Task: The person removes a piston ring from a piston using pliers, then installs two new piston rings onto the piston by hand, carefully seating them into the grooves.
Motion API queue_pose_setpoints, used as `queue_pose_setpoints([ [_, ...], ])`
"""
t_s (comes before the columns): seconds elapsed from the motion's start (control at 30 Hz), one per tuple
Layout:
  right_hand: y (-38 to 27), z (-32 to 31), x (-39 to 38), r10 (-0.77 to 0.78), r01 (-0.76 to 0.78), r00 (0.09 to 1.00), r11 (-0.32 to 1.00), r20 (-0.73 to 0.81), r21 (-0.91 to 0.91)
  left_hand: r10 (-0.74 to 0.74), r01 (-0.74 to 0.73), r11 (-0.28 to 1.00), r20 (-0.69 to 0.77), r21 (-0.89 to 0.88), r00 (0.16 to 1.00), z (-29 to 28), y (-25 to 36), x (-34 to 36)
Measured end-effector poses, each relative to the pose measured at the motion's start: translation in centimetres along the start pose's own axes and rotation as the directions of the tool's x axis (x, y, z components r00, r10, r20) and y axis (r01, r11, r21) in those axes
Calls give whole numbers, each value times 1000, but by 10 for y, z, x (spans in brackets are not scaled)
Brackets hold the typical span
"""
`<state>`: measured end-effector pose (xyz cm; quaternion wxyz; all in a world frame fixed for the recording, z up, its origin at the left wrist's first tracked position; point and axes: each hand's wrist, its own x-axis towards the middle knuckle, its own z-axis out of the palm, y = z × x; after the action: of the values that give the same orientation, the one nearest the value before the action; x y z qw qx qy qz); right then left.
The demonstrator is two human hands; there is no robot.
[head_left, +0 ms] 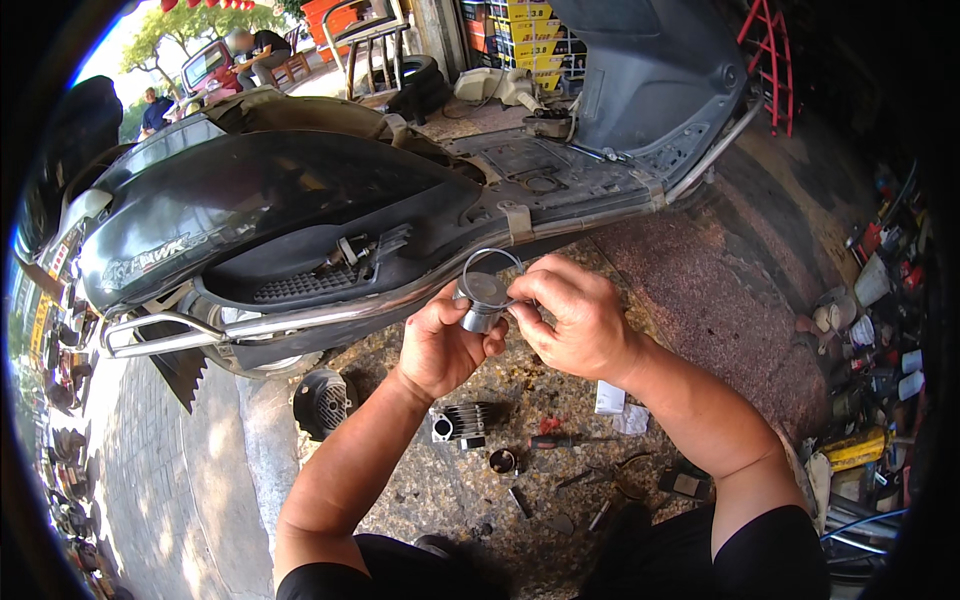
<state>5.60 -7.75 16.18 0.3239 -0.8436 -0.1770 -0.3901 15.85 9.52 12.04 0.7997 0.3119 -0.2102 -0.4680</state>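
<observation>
My left hand (440, 345) is closed around a small silver piston (482, 318), its flat round top turned up toward me. A thin metal piston ring (491, 250) stands tilted over the piston, its lower part meeting the piston's upper edge. My right hand (580, 315) pinches that ring at its right side between thumb and fingers. Whether the ring sits in a groove is too small to tell. Below my hands, a finned metal engine cylinder (462, 425) lies on the ground, with a round dark part (503, 461) nearby.
A dark scooter (300, 190) stands just beyond my hands, its metal side rail (300, 322) nearest me. On the ground lie a black vented cover (322, 405), a screwdriver (550, 442), a white box (609, 398) and small loose parts. Clutter lines the right; two people sit far left.
</observation>
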Motion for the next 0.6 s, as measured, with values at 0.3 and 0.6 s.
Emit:
queue_pose_setpoints([
  [0.3, 8, 4, -5, 35, -34, 998, 999, 49, -19, -57, 60, 998, -89, 27, 994, -14, -8, 2],
  [0.6, 13, 4, -6, 98, -101, 994, 993, 58, 61, -49, 54, 997, -100, 49, 994, -16, -6, 1],
])
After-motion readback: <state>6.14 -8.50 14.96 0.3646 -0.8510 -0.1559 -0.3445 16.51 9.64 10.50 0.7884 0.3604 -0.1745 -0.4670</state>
